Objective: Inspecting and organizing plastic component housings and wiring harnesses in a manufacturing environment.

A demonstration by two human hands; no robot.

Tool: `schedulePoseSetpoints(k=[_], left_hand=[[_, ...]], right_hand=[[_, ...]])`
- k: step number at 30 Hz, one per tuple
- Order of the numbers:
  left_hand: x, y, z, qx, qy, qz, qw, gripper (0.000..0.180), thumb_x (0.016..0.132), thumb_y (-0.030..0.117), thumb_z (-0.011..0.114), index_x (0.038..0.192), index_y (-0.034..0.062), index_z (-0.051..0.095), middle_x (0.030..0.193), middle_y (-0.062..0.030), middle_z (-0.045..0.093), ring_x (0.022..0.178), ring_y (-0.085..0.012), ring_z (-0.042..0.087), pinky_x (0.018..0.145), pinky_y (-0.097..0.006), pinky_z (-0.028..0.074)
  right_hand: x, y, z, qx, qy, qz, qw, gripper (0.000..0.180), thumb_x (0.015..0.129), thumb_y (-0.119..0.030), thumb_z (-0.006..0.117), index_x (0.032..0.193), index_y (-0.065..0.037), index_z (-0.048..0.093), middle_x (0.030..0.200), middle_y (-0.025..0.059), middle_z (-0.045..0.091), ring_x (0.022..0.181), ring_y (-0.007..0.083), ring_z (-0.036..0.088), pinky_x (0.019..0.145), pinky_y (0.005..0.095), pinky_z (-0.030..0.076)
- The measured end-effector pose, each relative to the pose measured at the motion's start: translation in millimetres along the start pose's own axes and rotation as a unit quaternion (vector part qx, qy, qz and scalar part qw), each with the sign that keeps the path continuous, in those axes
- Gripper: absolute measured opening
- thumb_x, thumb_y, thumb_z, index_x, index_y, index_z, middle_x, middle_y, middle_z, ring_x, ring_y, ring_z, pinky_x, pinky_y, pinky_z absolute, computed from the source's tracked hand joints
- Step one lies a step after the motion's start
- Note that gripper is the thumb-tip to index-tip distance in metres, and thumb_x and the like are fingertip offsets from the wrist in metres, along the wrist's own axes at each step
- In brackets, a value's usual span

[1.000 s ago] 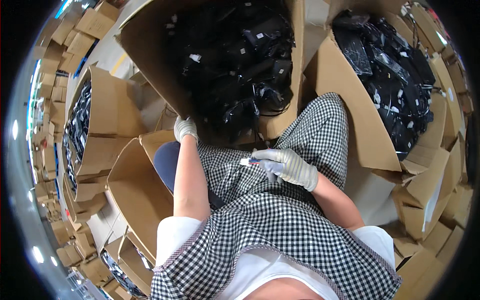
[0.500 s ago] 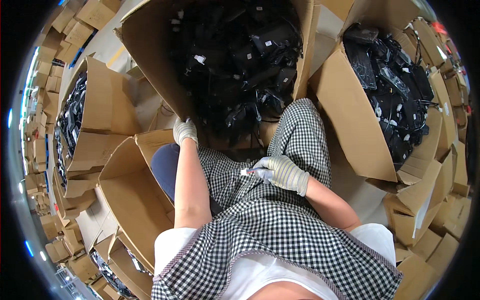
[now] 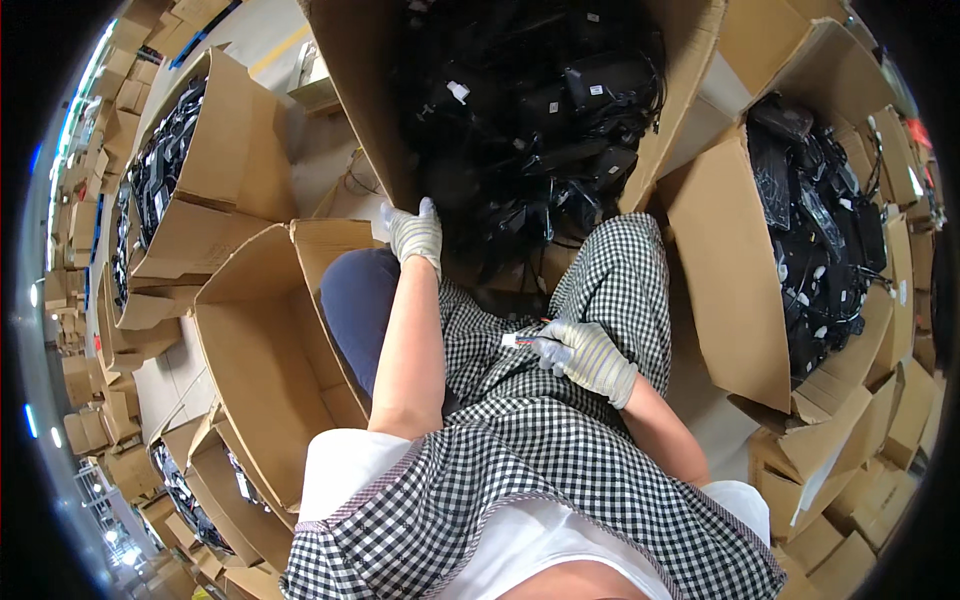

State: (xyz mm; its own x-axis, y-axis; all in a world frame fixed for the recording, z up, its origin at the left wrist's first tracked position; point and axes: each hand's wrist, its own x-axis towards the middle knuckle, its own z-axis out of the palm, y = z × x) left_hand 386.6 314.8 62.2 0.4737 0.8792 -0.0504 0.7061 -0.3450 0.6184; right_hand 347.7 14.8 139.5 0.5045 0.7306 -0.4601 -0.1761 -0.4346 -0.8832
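Far left: a carton (image 3: 215, 150) filled with black adapters (image 3: 160, 175), standing among smaller stacked boxes. Just right of it: an open box (image 3: 260, 350), its cardboard walls bare where visible.

Left hand (image 3: 415, 232): gloved, arm extended forward, fingers closed over the lower front edge of the big box (image 3: 370, 110). This box lies straight ahead and holds a tangled pile of black adapters and cables (image 3: 540, 120). The hand grips cardboard only; no adapter is in it.

Centre: a checkered apron (image 3: 540, 460) covers the lap and the right knee, which touches the front of the big box.

Right hand (image 3: 585, 355): gloved, resting over the apron near the knee, fingers closed around a marker (image 3: 525, 341). The marker's white end points left, toward the left forearm, and is clear of it.

Right: a third box (image 3: 745, 280), tilted open, holding more black adapters (image 3: 820, 230). Flattened cardboard pieces (image 3: 850, 450) lie below and beside it.
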Motion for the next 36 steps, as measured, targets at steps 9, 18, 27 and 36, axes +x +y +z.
schedulePoseSetpoints(k=[9, 18, 27, 36], left_hand=[[-21, 52, 13, 0.055, 0.061, 0.333, 0.939, 0.078, 0.073, 0.02, 0.068, 0.139, 0.0056, 0.03, 0.135, -0.0241, 0.039, 0.122, -0.0403, 0.041, 0.101, -0.045, 0.036], [-34, 46, 48, -0.12, -0.195, 0.163, 0.96, 0.029, 0.09, 0.027, 0.057, 0.11, 0.0058, 0.061, 0.097, -0.0155, 0.067, 0.087, -0.0268, 0.064, 0.077, -0.03, 0.047], [-104, 36, -1, 0.215, -0.391, 0.249, 0.86, 0.031, 0.082, 0.032, 0.057, 0.099, 0.0079, 0.064, 0.086, -0.0188, 0.066, 0.084, -0.0359, 0.063, 0.074, -0.045, 0.049], [-95, 31, -60, -0.378, -0.37, 0.002, 0.849, 0.042, 0.087, 0.013, 0.059, 0.127, 0.0006, 0.05, 0.077, -0.0049, 0.058, 0.069, -0.0114, 0.054, 0.068, -0.026, 0.047]], right_hand=[[5, 8, 4, -0.042, 0.029, -0.074, 0.996, 0.032, 0.092, -0.033, 0.054, 0.091, -0.003, 0.064, 0.068, 0.0079, 0.063, 0.058, 0.0169, 0.061, 0.058, 0.0299, 0.049], [9, -15, -6, 0.23, 0.083, 0.019, 0.969, 0.037, 0.09, -0.036, 0.059, 0.095, 0.0, 0.062, 0.072, 0.0041, 0.062, 0.058, 0.0061, 0.055, 0.054, 0.0185, 0.044], [76, 6, -16, 0.301, 0.177, 0.035, 0.936, 0.034, 0.091, -0.024, 0.058, 0.113, 0.002, 0.056, 0.095, 0.0062, 0.064, 0.078, 0.0109, 0.06, 0.069, 0.0229, 0.048], [109, 56, -1, 0.327, 0.21, -0.012, 0.921, 0.028, 0.091, -0.029, 0.059, 0.104, -0.004, 0.062, 0.092, -0.0013, 0.061, 0.081, 0.0072, 0.054, 0.075, 0.021, 0.043]])
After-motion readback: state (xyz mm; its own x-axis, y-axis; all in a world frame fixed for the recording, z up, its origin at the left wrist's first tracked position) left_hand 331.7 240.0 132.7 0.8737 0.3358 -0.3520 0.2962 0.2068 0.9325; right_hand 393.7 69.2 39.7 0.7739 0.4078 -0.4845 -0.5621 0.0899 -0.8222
